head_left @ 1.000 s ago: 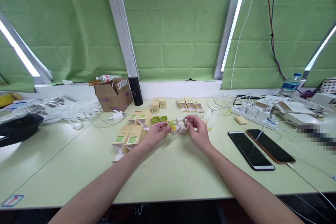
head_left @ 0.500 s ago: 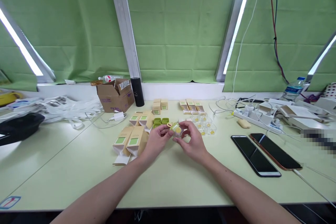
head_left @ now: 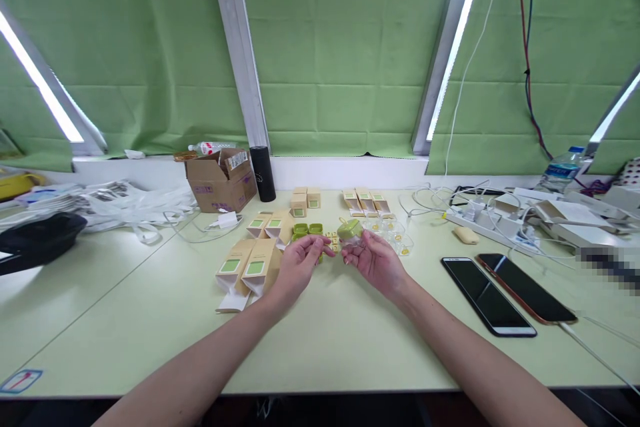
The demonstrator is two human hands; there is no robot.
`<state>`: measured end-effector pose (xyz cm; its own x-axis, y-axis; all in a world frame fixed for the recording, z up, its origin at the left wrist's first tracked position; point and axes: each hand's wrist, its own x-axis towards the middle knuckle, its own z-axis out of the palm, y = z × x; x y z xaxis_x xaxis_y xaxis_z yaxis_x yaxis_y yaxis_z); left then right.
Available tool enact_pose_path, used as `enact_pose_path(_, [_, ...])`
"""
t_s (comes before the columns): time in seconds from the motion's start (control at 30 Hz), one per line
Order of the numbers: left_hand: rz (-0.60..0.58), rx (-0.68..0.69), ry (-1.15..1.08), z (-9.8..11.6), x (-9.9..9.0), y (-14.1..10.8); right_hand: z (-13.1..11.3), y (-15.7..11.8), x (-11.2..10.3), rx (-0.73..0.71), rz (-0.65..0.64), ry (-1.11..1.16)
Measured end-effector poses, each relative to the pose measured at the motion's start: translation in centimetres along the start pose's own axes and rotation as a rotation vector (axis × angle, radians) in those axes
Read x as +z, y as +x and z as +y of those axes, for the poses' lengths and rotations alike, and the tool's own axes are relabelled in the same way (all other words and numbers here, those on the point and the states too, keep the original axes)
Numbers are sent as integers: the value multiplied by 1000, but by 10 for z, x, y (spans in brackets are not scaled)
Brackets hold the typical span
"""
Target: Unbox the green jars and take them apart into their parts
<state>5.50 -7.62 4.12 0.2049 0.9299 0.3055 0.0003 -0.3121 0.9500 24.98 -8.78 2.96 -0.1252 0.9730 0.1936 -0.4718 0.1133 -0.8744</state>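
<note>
My right hand [head_left: 376, 265] is closed around a small clear container with a green lid [head_left: 350, 229]. A pale loop sticks out at the lid's upper left. My left hand [head_left: 302, 263] is apart from it, thumb and fingers drawn together; anything between them is too small to make out. Small green square cups [head_left: 315, 229] stand just beyond the left hand, which partly covers them. Several small yellow pieces [head_left: 335, 238] lie between the hands. Beside the right hand are several clear cups with yellow bits [head_left: 399, 237].
Kraft boxes with green labels [head_left: 260, 268] stand left of my left hand; more kraft boxes [head_left: 369, 203] are behind. A cardboard carton [head_left: 220, 181] and black cylinder [head_left: 263, 174] stand at the back. Two phones [head_left: 487, 295] and a power strip [head_left: 493, 230] are at right.
My left hand has let go of the container and moved slightly left and down. The right hand has tilted the container, turning its green lid upward. The yellow pieces now show between the hands.
</note>
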Motion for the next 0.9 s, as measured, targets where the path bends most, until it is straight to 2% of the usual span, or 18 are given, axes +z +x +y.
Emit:
enact_pose_path(0.13, [23,-3,2,-6,-1,4,1,-3,4,-22,-19,-15])
enact_pose_path(0.4, [77,-55,-17,-8,1,4,9,-1,6,-163,-66,-245])
enact_pose_path(0.53, [88,-42,4,-7,0,3,12,-2,6,-200,-101,-288])
enact_pose_path(0.63, [102,-1,11,-6,-1,1,14,-4,6,-223,-115,-304])
enact_pose_path(0.73, [128,98,51,-6,0,-3,15,-6,7,-248,-93,-369])
enact_pose_path(0.9, [119,278,248,-4,-2,-9,14,-13,9,-342,-60,-704])
